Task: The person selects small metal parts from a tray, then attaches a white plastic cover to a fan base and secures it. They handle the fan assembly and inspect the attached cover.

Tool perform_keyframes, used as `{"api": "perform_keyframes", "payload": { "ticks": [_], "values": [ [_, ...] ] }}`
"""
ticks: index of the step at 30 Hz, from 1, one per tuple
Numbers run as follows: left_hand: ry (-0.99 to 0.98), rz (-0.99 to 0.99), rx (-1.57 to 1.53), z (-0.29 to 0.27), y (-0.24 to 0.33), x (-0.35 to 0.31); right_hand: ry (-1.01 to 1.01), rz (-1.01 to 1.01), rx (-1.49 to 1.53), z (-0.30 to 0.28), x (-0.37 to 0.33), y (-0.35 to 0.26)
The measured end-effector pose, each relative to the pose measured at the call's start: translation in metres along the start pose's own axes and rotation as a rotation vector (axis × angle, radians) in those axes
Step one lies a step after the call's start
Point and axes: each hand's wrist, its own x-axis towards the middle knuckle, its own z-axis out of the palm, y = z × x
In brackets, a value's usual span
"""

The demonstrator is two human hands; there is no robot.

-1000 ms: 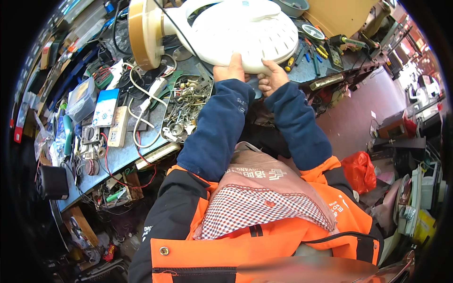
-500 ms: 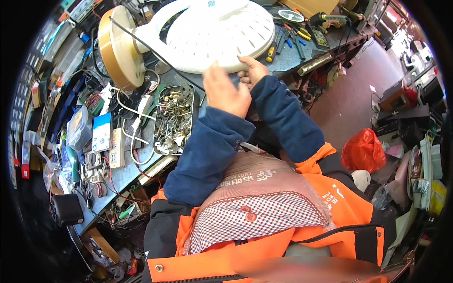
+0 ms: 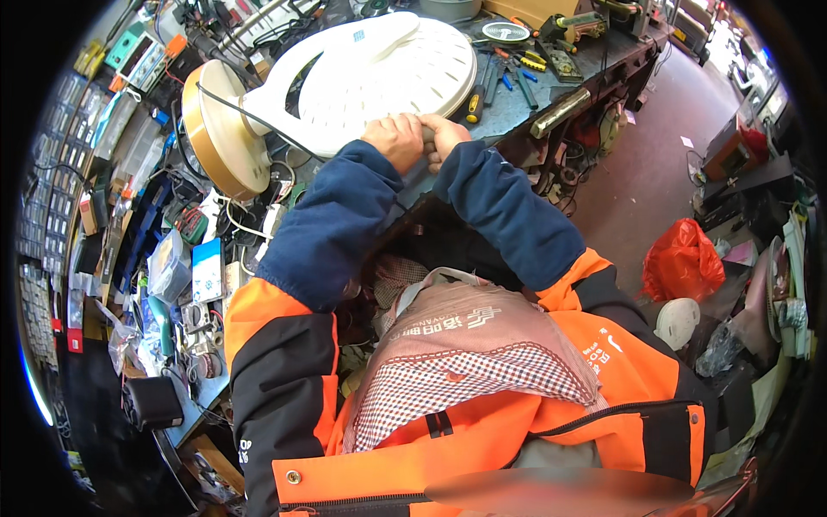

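Observation:
On the bench lies a white round appliance [image 3: 379, 77] with a slotted disc and a curved arm, perhaps a fan or a heater. Its round base [image 3: 222, 129] has a gold-coloured edge and stands on its side at the left. My left hand [image 3: 396, 141] is closed with curled fingers at the disc's near edge. Right beside it my right hand [image 3: 445, 138] is closed at the same edge, thumb on top and fingers beneath. The hands meet there, and their fingertips are partly hidden. A dark cable [image 3: 284, 127] crosses the appliance's neck.
Screwdrivers and pliers [image 3: 524, 90] lie right of the appliance. The bench's left side holds a blue-and-white box [image 3: 207, 270], white cables [image 3: 241, 226] and a clear plastic container [image 3: 168, 263]. Small-parts drawers [image 3: 60, 207] line the far left. A red plastic bag [image 3: 683, 263] sits on the floor at right.
My left hand has come down from a raised, blurred position to the disc's near edge beside my right hand. My view has shifted, and my left sleeve now covers the tray of metal parts.

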Motion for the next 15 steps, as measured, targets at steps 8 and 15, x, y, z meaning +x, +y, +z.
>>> {"api": "perform_keyframes", "payload": {
  "ticks": [8,15],
  "values": [
    [-0.047,0.096,-0.236,-0.051,-0.09,0.03,-0.2,-0.243,-0.136,-0.001,-0.029,-0.029],
    [-0.072,0.049,-0.458,-0.132,-0.183,0.088,-0.149,-0.264,-0.209,-0.035,0.039,0.016]
  ]
}}
